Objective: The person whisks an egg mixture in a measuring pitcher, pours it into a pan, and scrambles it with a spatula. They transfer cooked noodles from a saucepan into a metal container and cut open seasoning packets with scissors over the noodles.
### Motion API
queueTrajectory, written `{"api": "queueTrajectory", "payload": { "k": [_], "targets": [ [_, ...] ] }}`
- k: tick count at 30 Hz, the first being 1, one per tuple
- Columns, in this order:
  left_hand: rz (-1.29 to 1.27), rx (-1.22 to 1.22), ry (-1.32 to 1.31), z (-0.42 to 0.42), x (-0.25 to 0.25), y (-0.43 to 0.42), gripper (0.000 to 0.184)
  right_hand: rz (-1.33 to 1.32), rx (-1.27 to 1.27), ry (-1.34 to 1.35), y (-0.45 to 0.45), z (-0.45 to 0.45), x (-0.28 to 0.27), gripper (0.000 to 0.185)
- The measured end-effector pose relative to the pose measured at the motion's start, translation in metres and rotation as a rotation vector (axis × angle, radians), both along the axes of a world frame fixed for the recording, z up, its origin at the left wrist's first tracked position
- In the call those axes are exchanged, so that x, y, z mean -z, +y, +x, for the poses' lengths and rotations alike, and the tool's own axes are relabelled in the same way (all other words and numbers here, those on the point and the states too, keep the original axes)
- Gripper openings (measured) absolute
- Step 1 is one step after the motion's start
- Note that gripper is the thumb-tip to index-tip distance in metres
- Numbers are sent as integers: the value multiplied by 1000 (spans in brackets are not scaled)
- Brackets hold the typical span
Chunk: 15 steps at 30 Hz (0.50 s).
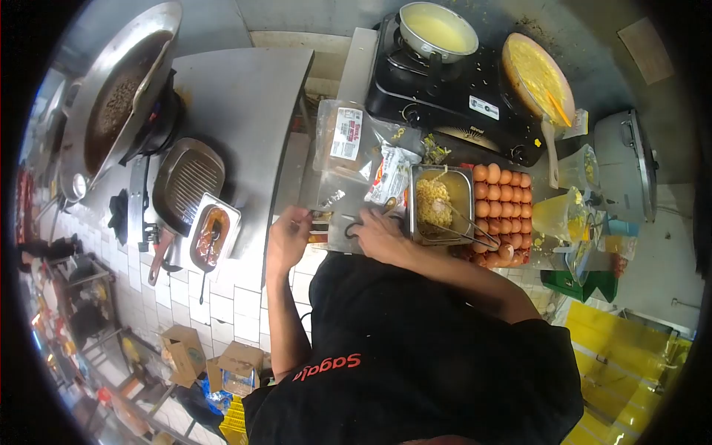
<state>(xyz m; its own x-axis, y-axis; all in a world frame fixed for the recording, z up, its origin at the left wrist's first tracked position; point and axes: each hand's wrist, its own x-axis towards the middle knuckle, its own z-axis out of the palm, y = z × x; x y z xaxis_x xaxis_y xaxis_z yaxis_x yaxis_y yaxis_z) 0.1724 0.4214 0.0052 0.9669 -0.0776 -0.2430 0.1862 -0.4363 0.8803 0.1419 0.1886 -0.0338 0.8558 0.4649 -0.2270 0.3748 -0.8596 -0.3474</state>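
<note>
My left hand [288, 239] is closed in a pinch at the counter's front edge. A small thing is between its fingertips, too small to make out, and a narrow yellow and red item [319, 228] lies beside them. My right hand [380, 236] curls over the black looped handles of what look like scissors [353, 230] on the steel counter; the fingers partly hide them. Just past that hand lie a white printed packet [391, 175] and a scrap of foil [331, 198]. To its right sits a steel container [461, 185] of noodles [434, 211] with wire tongs [475, 226].
Right of the container is a tray of brown eggs [504, 200]. Behind stands a black gas stove [460, 111] with a pot [437, 30] of yellow liquid; a pan [538, 70] is beside it. At left are a wok [122, 96], a grill pan [189, 178] and a sauce tray [215, 233].
</note>
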Motion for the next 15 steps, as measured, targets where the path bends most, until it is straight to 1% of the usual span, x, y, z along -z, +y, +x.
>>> {"api": "queueTrajectory", "payload": {
  "k": [1,2,5,6,9,10,13,15],
  "targets": [
    [-21,-36,-7,1,0,-2,14,1,41,15,0,-1,-7,25],
    [-16,-46,-32,0,0,-5,14,-16,126,43,-1,-1,-17,38],
    [-67,-86,-44,2,-1,-16,14,-102,301,119,-1,-2,-23,50],
    [-70,-75,-34,4,-3,-18,15,-108,303,117,-1,-3,-16,58],
    [-87,-23,2,16,-8,-24,17,-193,331,49,7,-4,-14,59],
    [-139,-10,18,21,-6,-25,17,-137,367,116,7,-3,-16,57],
    [-209,35,-34,36,4,-26,16,-109,464,-149,10,-12,-10,56],
    [-226,83,-14,46,5,-27,15,-75,573,-123,15,-17,-9,54]
  ]
}}
